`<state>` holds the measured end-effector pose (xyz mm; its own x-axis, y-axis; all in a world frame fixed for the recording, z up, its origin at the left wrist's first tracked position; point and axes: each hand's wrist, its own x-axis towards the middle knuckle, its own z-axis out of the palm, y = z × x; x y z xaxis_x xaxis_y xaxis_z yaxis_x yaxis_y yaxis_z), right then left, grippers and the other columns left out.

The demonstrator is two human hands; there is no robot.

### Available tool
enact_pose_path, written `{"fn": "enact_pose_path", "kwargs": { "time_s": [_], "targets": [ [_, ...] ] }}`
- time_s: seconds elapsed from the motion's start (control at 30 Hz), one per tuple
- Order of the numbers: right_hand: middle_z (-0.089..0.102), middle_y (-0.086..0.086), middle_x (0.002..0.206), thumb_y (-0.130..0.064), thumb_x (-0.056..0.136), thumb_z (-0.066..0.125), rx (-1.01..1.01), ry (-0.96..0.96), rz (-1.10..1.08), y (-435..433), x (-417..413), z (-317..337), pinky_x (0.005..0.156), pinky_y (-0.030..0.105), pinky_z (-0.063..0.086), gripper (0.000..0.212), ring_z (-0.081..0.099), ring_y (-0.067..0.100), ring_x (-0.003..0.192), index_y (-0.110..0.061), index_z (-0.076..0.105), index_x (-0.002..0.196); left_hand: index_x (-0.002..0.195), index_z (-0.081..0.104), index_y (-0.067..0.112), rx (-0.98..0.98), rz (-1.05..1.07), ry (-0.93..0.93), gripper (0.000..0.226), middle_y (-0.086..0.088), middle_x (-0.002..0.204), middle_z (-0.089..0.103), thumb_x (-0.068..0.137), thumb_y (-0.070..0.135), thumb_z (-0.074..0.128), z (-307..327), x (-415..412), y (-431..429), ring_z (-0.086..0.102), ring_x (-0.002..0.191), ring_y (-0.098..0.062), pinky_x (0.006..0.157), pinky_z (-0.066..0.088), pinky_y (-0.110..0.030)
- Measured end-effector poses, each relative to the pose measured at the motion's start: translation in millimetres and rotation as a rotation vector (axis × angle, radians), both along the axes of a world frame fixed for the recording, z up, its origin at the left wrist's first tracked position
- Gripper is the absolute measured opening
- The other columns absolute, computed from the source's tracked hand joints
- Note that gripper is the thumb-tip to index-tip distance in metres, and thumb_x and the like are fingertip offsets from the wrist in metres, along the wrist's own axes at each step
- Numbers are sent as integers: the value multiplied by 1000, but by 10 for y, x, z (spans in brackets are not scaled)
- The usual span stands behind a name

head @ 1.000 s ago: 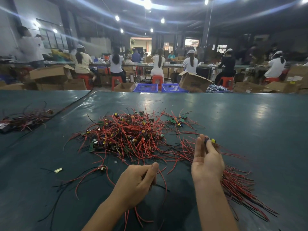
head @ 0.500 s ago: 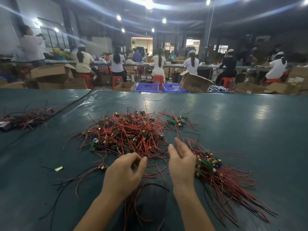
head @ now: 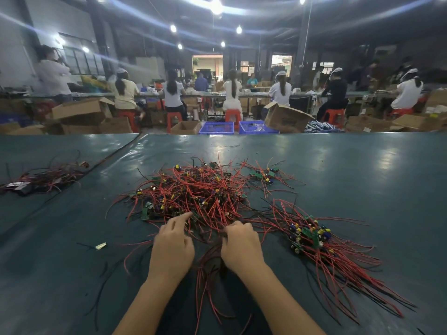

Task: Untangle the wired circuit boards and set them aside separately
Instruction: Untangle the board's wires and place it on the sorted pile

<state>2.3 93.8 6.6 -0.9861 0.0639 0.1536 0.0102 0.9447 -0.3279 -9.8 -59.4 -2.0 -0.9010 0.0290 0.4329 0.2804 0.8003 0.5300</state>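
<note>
Right hand now clamps wires | left hand forefinger out, grip unclear | bundle right

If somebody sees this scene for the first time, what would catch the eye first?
First, the tangled heap of red wires and small circuit boards in the middle of the green table. Next, two bare hands at its near edge: the left hand points one finger into it, and the right hand curls its fingers on some wires. To the right lies a tidier bundle, its wires fanned toward the person.
</note>
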Motion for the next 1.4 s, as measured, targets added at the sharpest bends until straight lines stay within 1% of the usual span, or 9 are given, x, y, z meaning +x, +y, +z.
{"fn": "enact_pose_path", "kwargs": {
  "time_s": [0.1, 0.23, 0.4, 0.5, 0.57, 0.77, 0.97, 1.17, 1.4],
  "targets": [
    [63, 2, 117, -12, 99, 43, -78, 93, 3, 79, 71, -45, 93, 31, 42, 32, 50, 23, 109, -16, 68, 119, 139, 45, 26, -148, 189, -75, 57, 2, 136, 52, 85, 11, 54, 53, -40, -171, 46, 122, -23, 100, 39, -41],
    [64, -4, 116, -22, 99, 50, -242, 239, -36, 133, 187, 0, 96, 32, 40, 29, 51, 19, 110, -22, 67, 123, 126, 58, 26, -260, 239, -266, 39, 1, 120, 63, 88, 21, 51, 77, -94, -330, 57, 109, -23, 92, 46, -36],
    [62, -12, 96, -21, 94, 63, -557, 417, -45, 98, 286, 58, 91, 34, 49, 23, 59, 11, 94, -17, 71, 115, 110, 69, 16, -21, 197, -47, 22, -4, 102, 71, 90, 17, 63, 106, -83, -323, 64, 92, -24, 85, 52, -40],
    [61, -17, 91, -18, 92, 65, -671, 457, -42, 100, 298, 52, 78, 13, 48, 21, 59, 2, 84, -17, 72, 112, 110, 70, 14, 67, 162, 171, 23, -3, 84, 74, 88, 17, 68, 193, -37, -259, 65, 72, -21, 79, 55, -41],
    [62, -17, 89, -18, 92, 65, -714, 441, -52, 125, 291, 36, 72, 8, 45, 20, 59, 1, 82, -18, 72, 110, 109, 72, 14, 75, 123, 214, 23, -1, 83, 74, 86, 16, 69, 224, -21, -243, 65, 67, -17, 75, 56, -38],
    [65, -13, 91, -21, 93, 64, -691, 360, -41, 111, 284, -22, 74, 20, 52, 18, 60, 3, 81, -20, 72, 110, 117, 63, 35, -214, 152, -145, 32, 10, 105, 68, 85, 38, 58, 86, -62, -251, 58, 103, -16, 96, 39, -36],
    [65, -15, 92, -22, 92, 64, -699, 370, -52, 119, 281, -13, 69, 10, 45, 17, 60, 1, 81, -22, 73, 107, 131, 52, 41, -292, 162, -128, 49, 17, 98, 64, 89, 64, 42, 3, -79, -148, 52, 110, -12, 101, 17, -37],
    [66, -11, 88, -16, 92, 64, -771, 397, -60, 143, 280, 18, 67, 9, 45, 16, 60, 2, 80, -18, 73, 105, 121, 60, 43, -400, 129, -144, 31, 16, 94, 62, 95, 48, 43, 28, -74, -116, 49, 112, -11, 103, 11, -39],
    [67, -9, 88, -12, 92, 64, -878, 426, -100, 195, 258, 59, 68, 7, 45, 15, 58, -6, 80, -17, 73, 103, 113, 54, 38, -398, 58, -146, 24, 16, 112, 52, 97, 45, 37, -22, -85, -77, 49, 110, -8, 100, 15, -36]
  ]
}}
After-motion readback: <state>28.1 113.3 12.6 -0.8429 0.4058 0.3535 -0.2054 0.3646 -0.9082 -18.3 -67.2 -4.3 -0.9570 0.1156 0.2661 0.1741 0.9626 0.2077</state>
